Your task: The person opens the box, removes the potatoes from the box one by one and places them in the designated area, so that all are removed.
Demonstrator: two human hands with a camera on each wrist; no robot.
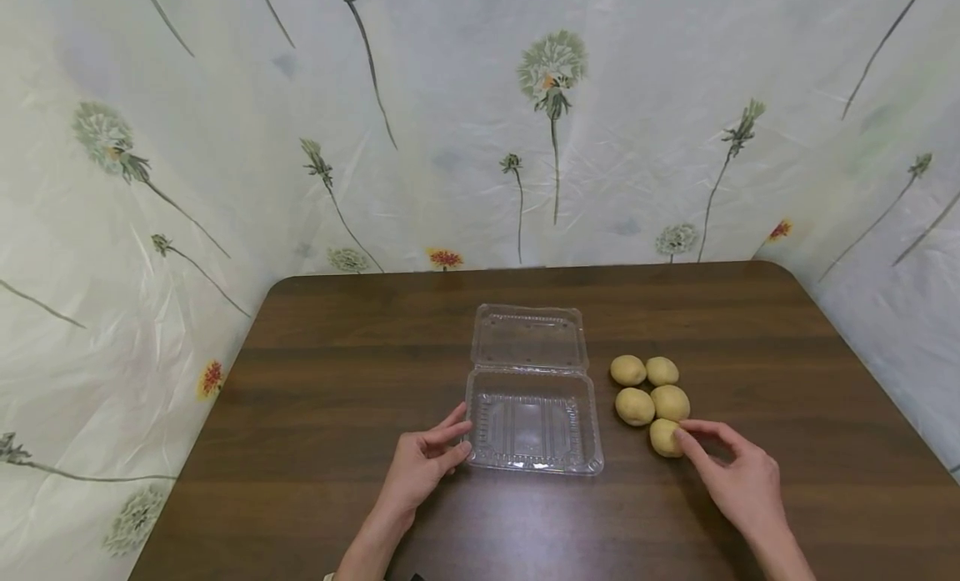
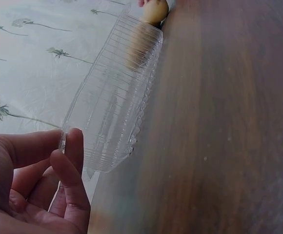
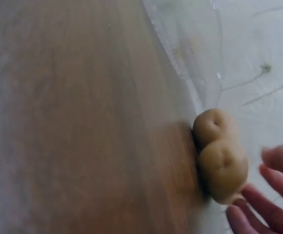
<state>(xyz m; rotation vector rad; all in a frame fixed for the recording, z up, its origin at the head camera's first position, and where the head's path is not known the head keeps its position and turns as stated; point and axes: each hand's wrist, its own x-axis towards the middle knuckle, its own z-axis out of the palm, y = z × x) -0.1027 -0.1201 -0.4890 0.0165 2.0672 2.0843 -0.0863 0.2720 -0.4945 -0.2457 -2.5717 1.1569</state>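
An open clear plastic clamshell container (image 1: pixel 528 464) lies on the table, its lid (image 1: pixel 528 339) folded back away from me. At its left side, my left hand (image 1: pixel 427 464) pinches the rim between thumb and fingers, as the left wrist view shows too. Several round yellow potatoes sit in a cluster right of the container. My right hand (image 1: pixel 738 477) is at the nearest potato (image 1: pixel 664 438). In the right wrist view its fingers (image 3: pixel 258 202) are spread, with fingertips right at a potato (image 3: pixel 223 170) and the thumb apart from it. Another potato (image 3: pixel 214 127) stands behind that one.
The dark wood-grain table (image 1: pixel 337 381) has rounded far corners. A pale sheet with dandelion prints (image 1: pixel 450 189) hangs behind the table and along both sides. Other potatoes (image 1: pixel 628 371) rest close to the container's right edge.
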